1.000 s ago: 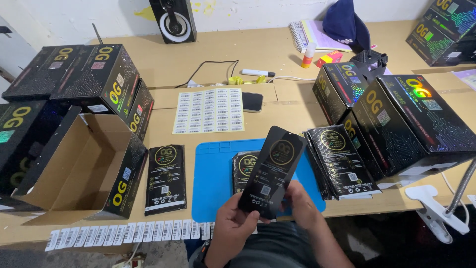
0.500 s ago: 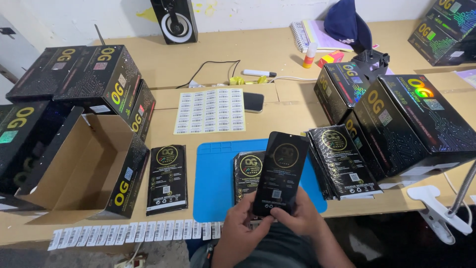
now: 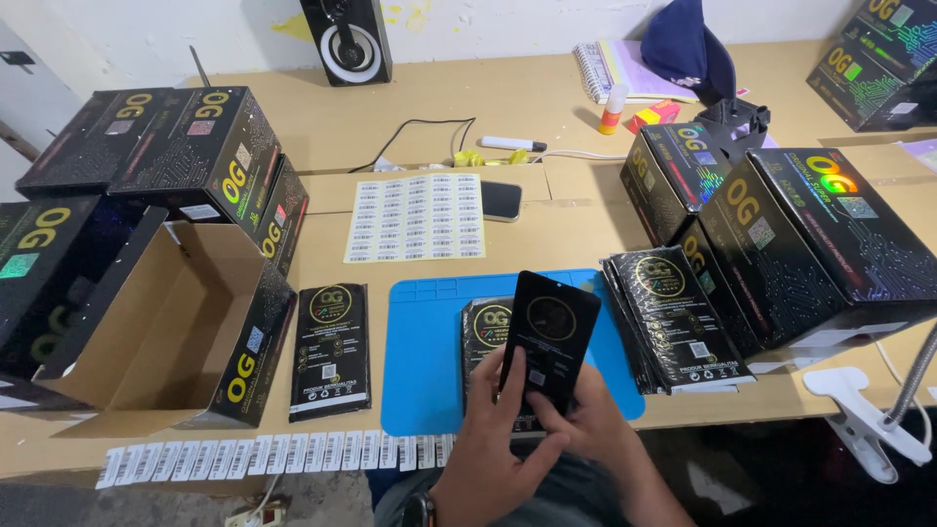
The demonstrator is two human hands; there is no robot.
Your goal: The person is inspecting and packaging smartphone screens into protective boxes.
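Since the earlier frames the black flat pack [image 3: 548, 342] has dropped lower and sits closer over the blue mat [image 3: 429, 361], both hands still on it. Long tan wooden table [image 3: 527, 107] against a white wall [image 3: 195, 29], yellow paint smudges on the wall. Open cardboard-lined box [image 3: 156, 332] at left, stacked black cartons [image 3: 185, 146] behind it, more black cartons [image 3: 820, 244] at right. Black speaker [image 3: 346, 39] at the back. Sheet of barcode labels [image 3: 418, 217] mid-table, dark phone [image 3: 501, 200] just beside it. Pile of black packs [image 3: 673, 317] right of the mat, one pack [image 3: 332, 349] lying left of it, another [image 3: 485, 337] on the mat under the held one. Strip of labels [image 3: 273, 454] along the near edge. Left hand [image 3: 493, 459] fingers clamped on the pack's lower left edge; right hand [image 3: 586, 420] fingers wrapped behind its lower right, thumb on the front. White clamp [image 3: 864, 420] at the right corner.
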